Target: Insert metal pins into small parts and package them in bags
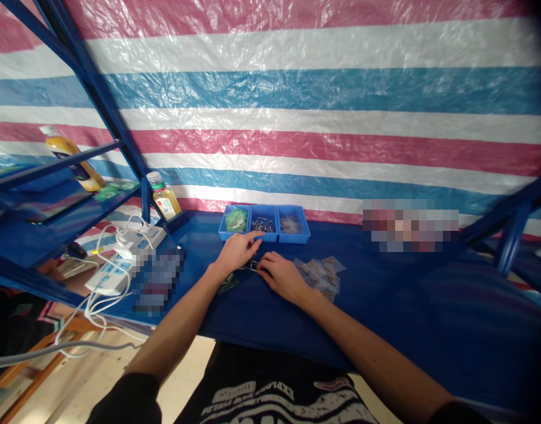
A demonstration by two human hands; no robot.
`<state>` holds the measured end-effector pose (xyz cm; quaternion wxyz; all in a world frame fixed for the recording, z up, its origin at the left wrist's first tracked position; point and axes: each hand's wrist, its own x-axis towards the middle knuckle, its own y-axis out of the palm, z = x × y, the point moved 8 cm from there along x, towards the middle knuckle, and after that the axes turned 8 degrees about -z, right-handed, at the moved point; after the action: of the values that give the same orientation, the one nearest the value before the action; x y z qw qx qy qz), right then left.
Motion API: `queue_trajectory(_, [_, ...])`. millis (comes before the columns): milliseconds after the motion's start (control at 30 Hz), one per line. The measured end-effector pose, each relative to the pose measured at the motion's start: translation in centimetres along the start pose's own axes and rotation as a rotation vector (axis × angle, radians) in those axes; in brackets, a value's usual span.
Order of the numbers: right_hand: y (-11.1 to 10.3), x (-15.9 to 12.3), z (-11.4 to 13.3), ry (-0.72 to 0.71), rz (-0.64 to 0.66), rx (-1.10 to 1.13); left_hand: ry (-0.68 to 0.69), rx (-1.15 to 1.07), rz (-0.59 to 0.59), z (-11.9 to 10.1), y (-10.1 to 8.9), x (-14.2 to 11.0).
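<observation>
My left hand (238, 253) is just in front of a blue three-part tray (292, 239). Its fingers are apart, some reaching toward the middle compartment's front edge. Beside it, my right hand (279, 272) rests low over the table with bent fingers; whatever is at the tips is hidden. Several small metal pieces (251, 265), like screws or pins, lie between both hands. The tray's middle compartment holds more metal pieces (262, 225), the left one a green plastic bag (236, 219), the right one small clear bags (290, 224). A dark green packet (228, 284) lies below my left hand.
Small clear bags with brass-coloured pieces (323, 274) lie right of my right hand on the blue table (385, 306). At left are a white power strip (115, 274) with cables, a blurred-out flat item (159, 280) and a juice bottle (165, 197). A blue metal frame (129, 147) borders the table.
</observation>
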<state>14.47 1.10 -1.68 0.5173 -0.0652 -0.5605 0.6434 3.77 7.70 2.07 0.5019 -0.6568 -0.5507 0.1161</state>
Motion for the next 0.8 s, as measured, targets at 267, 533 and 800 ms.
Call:
queue_trajectory(267, [0.2, -0.1, -0.2, 0.026, 0.015, -0.057, 0.023, 0.031, 0.012, 0.1, 0.3, -0.1])
queue_trajectory(533, [0.2, -0.2, -1.3, 0.124, 0.009, -0.157, 0.063, 0.038, 0.059, -0.2, 0.7, -0.2])
queue_trajectory(800, [-0.5, -0.3, -2.3, 0.207, -0.094, -0.061, 0.110, -0.013, 0.073, -1.0, 0.5, -0.3])
